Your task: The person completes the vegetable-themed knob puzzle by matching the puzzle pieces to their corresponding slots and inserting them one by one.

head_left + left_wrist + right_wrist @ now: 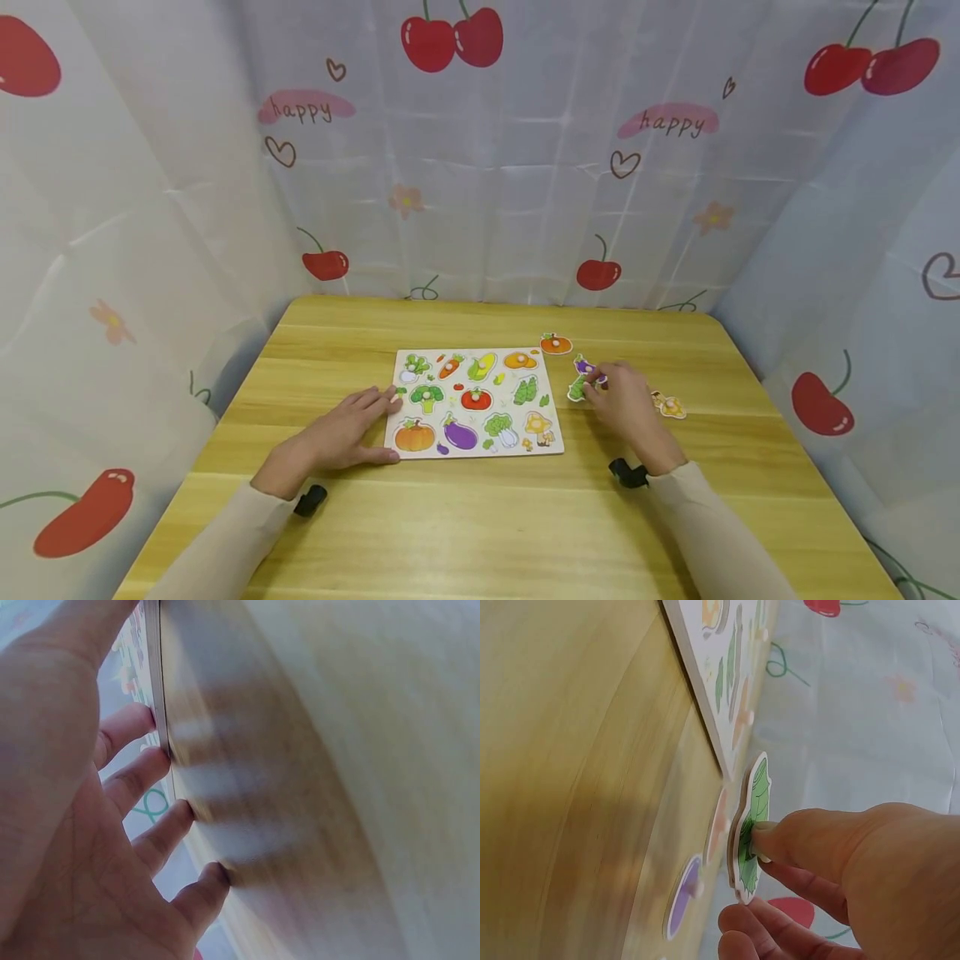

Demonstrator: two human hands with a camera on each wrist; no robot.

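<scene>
A white wooden puzzle board (468,450) with vegetable pictures lies on the table. My left hand (352,429) rests along its left edge, fingers spread, thumb at the near corner; in the left wrist view the fingertips (184,810) touch down beside the board's edge. To the right of the board, my right hand (626,408) pinches a green vegetable puzzle piece (759,787) by its knob between thumb and finger. The piece is held tilted up above the table in the right wrist view. Just behind it lies a purple eggplant piece (582,364), partly covered by the hand.
An orange pumpkin piece (556,344) lies at the board's far right corner. A yellow mushroom piece (672,407) is right of my right hand. The wooden table (480,525) meets white curtains (510,233) with cherry prints at the back and sides.
</scene>
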